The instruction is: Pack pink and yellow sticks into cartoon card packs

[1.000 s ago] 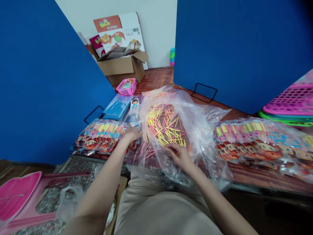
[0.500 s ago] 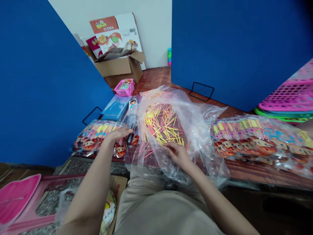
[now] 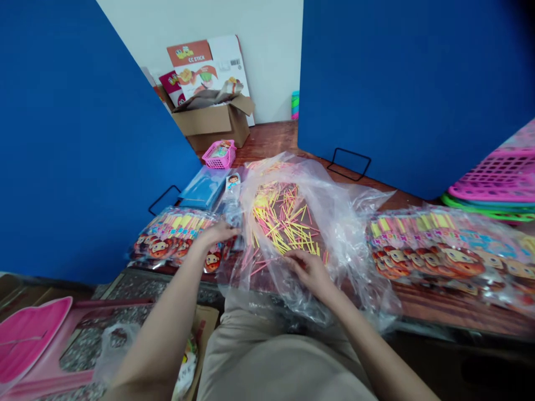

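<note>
Thin yellow and pink sticks lie loose in a large clear plastic bag, which is spread open in front of me. My right hand is at the near edge of the sticks, its thumb and fingers curled together; what is between the fingertips is hidden. To the left, my left hand reaches over small printed packets with its fingers drawn together beside the bag. I cannot make out what it grips. A pile of printed cartoon packets lies under and beside that wrist.
More cartoon packets lie in a row at the right. Behind are a small pink basket, a blue flat pack and an open carton. Blue panels flank the table; stacked baskets stand far right.
My left hand has moved a little right, toward the bag's edge. My right hand stays by the near sticks. The whole view has shifted slightly, so things sit lower and further right.
</note>
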Action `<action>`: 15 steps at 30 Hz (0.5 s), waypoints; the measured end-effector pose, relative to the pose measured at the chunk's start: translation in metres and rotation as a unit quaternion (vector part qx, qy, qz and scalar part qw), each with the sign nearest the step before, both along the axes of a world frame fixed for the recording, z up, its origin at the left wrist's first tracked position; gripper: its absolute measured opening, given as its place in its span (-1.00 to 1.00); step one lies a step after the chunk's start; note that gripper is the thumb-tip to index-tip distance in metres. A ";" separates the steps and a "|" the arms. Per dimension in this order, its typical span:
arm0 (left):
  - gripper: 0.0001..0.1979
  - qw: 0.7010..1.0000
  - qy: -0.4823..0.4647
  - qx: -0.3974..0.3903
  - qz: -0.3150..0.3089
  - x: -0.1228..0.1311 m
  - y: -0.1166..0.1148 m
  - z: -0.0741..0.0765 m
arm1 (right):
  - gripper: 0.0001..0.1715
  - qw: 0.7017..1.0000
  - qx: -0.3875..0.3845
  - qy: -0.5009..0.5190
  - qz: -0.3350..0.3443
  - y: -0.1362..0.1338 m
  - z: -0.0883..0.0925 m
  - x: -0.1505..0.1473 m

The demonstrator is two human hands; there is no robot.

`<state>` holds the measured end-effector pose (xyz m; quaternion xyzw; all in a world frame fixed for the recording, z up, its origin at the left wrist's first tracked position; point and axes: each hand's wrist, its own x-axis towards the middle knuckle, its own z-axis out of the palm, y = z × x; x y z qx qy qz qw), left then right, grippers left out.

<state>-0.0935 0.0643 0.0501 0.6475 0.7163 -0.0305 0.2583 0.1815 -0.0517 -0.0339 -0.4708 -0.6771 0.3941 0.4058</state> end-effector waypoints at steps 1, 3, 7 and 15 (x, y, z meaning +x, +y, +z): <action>-0.71 1.000 0.019 0.014 -0.002 0.004 -0.001 -0.003 | -0.76 1.000 -0.001 -0.002 0.000 0.000 -0.001 0.000; -0.69 0.998 0.046 0.041 0.007 0.011 -0.004 -0.007 | -0.74 1.000 -0.002 -0.007 0.001 0.000 -0.002 0.000; -0.56 0.989 0.087 0.110 0.049 0.009 -0.001 0.004 | -0.71 1.000 -0.002 -0.012 0.001 -0.002 -0.005 -0.001; -0.62 0.955 0.036 0.231 0.184 -0.025 0.087 0.033 | -0.66 0.999 -0.020 -0.032 0.017 -0.003 -0.004 -0.005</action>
